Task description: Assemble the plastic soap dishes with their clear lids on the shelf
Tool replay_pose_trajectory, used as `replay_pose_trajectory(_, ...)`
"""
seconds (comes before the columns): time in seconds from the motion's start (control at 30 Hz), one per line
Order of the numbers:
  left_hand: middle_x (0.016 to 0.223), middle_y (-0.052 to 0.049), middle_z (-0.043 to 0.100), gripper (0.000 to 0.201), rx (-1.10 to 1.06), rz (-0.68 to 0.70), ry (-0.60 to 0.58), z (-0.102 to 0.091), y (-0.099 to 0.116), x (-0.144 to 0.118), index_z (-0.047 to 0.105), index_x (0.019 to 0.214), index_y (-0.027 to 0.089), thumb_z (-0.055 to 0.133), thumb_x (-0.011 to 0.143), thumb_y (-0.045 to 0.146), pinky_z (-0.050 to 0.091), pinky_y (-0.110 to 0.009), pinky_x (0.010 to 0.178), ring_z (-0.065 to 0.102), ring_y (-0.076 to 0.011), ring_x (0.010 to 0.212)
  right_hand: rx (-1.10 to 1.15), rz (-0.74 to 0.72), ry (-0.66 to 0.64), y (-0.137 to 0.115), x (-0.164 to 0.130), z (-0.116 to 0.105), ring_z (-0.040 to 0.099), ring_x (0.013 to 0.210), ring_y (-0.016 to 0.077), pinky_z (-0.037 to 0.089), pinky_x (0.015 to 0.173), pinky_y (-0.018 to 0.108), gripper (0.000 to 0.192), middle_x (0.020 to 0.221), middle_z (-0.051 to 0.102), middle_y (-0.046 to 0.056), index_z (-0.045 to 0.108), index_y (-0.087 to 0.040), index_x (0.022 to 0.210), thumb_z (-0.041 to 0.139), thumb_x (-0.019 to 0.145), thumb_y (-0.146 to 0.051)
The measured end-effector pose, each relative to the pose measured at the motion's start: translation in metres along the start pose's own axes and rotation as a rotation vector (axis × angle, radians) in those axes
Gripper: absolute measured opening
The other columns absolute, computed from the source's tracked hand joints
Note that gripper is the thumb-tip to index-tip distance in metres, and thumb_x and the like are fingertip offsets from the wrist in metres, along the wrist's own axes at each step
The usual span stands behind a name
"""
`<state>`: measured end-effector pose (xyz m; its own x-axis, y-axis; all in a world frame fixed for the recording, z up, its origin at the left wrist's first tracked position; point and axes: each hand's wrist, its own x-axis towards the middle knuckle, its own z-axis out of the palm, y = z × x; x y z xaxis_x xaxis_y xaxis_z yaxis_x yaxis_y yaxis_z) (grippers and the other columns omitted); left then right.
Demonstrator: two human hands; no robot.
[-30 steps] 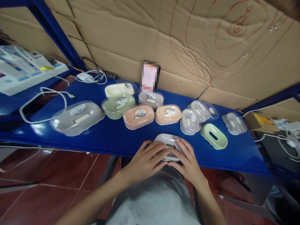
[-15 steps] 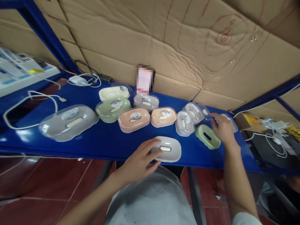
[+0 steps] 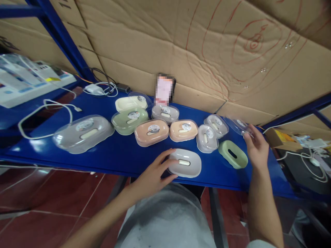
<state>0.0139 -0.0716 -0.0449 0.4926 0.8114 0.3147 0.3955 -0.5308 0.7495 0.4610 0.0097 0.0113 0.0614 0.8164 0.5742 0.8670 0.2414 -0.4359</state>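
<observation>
Since half a second ago, your right hand (image 3: pixel 256 148) has pulled back from the far row and now lifts a clear lid (image 3: pixel 239 125) by its near edge, thumb and fingers pinched on the rim. Your left hand (image 3: pixel 155 172) has stayed put, fingers spread loosely against the left end of the grey dish (image 3: pixel 186 163), pressing on it rather than gripping it.

Near edge of the blue bench (image 3: pixel 124 155): the grey dish sits open side down or capless, oval, matte, with a pale slot in its middle, directly in front of you. Just to its right lies the green dish (image 3: pixel 232 154), also without a cover, with a dark slot, tilted slightly.

Note for the step: keep the left hand steady on the grey dish so it does not slide on the smooth bench. Hold the clear lid level; it is thin and glossy, likely to flex, so a light pinch at the rim should do. Line up its long axis with the dish before lowering.

Farther back: a row of covered dishes, among them a peach dish (image 3: pixel 151 132), an orange dish (image 3: pixel 183 130), and a large grey box (image 3: pixel 82 132) on the left. Cardboard (image 3: pixel 181 44) lines the wall behind.
</observation>
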Motion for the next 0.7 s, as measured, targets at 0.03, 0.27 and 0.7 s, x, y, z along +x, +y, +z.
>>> replay_pose_trajectory(0.03, 0.165, -0.009, 0.045, 0.045, -0.011, -0.010, -0.012, 0.000, 0.000, 0.001, 0.056, 0.142, 0.032, 0.071, 0.101, 0.024, 0.046, -0.051, 0.128, 0.050, -0.0295, 0.153, 0.023, -0.015, 0.062, -0.018, -0.017, -0.002, 0.066, 0.136, 0.0299, 0.054, 0.115, 0.048, 0.056, 0.155, 0.062, 0.019, 0.055, -0.017, 0.157, 0.055, 0.109, -0.045)
replay_pose_trajectory(0.27, 0.170, -0.010, 0.040, 0.073, -0.045, -0.048, -0.021, 0.001, -0.001, 0.001, 0.033, 0.163, 0.039, 0.071, 0.102, 0.026, 0.041, -0.054, 0.130, 0.044, -0.0297, 0.158, 0.178, -0.327, -0.179, -0.113, -0.088, 0.019, 0.062, 0.142, 0.0329, 0.053, 0.120, 0.056, 0.056, 0.150, 0.067, 0.010, 0.058, -0.032, 0.156, 0.070, 0.101, -0.025)
replay_pose_trajectory(0.7, 0.166, -0.010, 0.040, 0.068, -0.096, -0.049, 0.057, 0.004, -0.007, -0.002, 0.046, 0.158, 0.040, 0.076, 0.098, 0.027, 0.046, -0.055, 0.127, 0.050, -0.0320, 0.152, 0.294, -0.337, -0.600, -0.134, -0.110, 0.053, 0.038, 0.160, 0.0350, 0.045, 0.127, 0.056, 0.060, 0.162, 0.045, 0.012, 0.047, -0.037, 0.161, 0.065, 0.105, -0.033)
